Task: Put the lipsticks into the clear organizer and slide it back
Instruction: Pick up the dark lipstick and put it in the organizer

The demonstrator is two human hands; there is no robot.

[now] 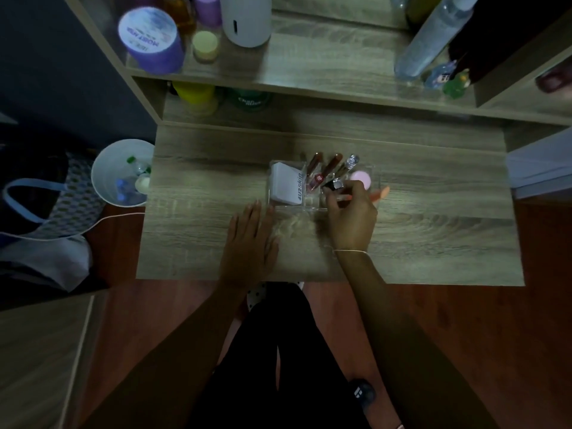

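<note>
The clear organizer [280, 205] stands mid-desk. A white box [286, 184] fills its left compartment. Two red-brown lipsticks [314, 170] [331, 167] and a clear-capped one [348, 165] lean in the middle slots, and a pink round item [362, 178] sits at its right end. My right hand [351, 216] hovers over the organizer's front right, fingers pinched on a dark lipstick [332, 185] at a middle slot. An orange-pink stick [380, 193] pokes out beside that hand. Flat on the desk, just left of the organizer's front corner, lies my left hand [250, 239].
The wooden desk [433, 230] has a raised shelf [309, 63] behind with jars, bottles and a white cylinder. A white bin [102, 181] and a bag [34, 205] stand on the floor at the left. A white object [538, 168] is at the desk's right edge.
</note>
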